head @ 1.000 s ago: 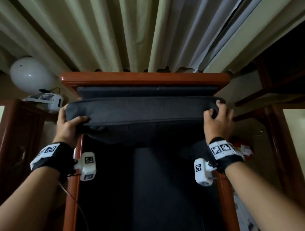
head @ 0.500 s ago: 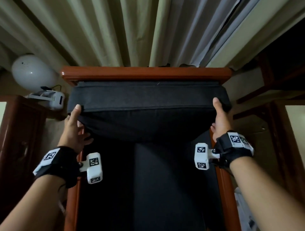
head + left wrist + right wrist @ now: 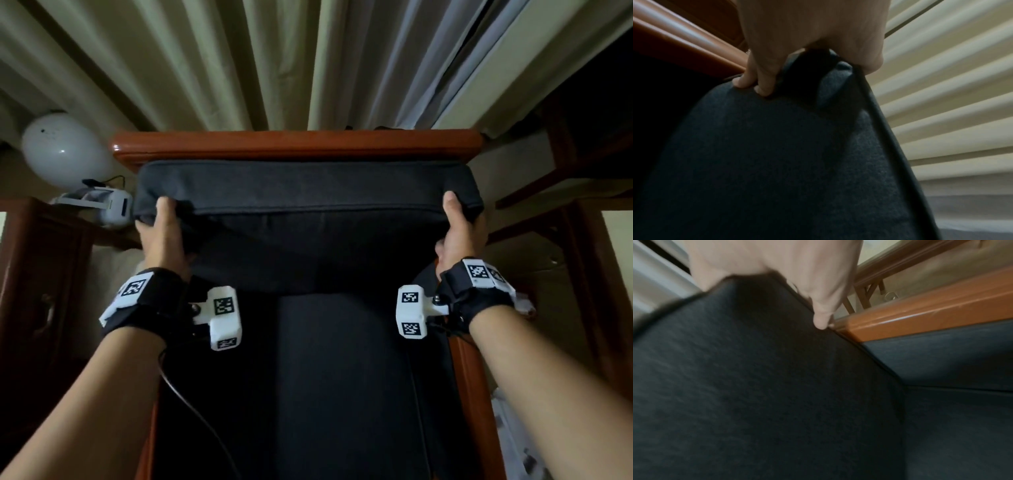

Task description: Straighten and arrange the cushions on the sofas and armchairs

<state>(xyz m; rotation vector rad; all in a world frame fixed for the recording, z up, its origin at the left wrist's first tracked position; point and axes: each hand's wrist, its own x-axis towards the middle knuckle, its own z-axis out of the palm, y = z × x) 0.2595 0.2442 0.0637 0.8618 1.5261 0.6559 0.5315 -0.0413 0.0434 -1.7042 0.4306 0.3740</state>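
A dark grey back cushion [image 3: 308,192] stands upright against the backrest of a wooden-framed armchair [image 3: 294,144], just under its top rail. My left hand [image 3: 164,226] grips the cushion's upper left corner, thumb on the front. In the left wrist view its fingers [image 3: 760,81] dig into the cushion [image 3: 777,162] fabric. My right hand [image 3: 457,229] holds the upper right corner, thumb up on the front face. The right wrist view shows the right hand [image 3: 797,272] wrapped over that cushion [image 3: 756,386] corner beside the orange-brown armrest [image 3: 931,314]. The dark seat cushion [image 3: 342,377] lies below.
Pale curtains [image 3: 308,61] hang right behind the chair. At left, a dark wooden side table [image 3: 34,274] carries a white rounded object [image 3: 65,150] and a small white device [image 3: 102,205]. Dark wooden furniture [image 3: 582,240] stands close on the right. A black cable [image 3: 191,411] runs from my left wrist.
The back cushion, tilted forward off the backrest a second ago, now sits pushed back against it. Both hands shifted from grasping its edge to holding the top corners with thumbs in front.
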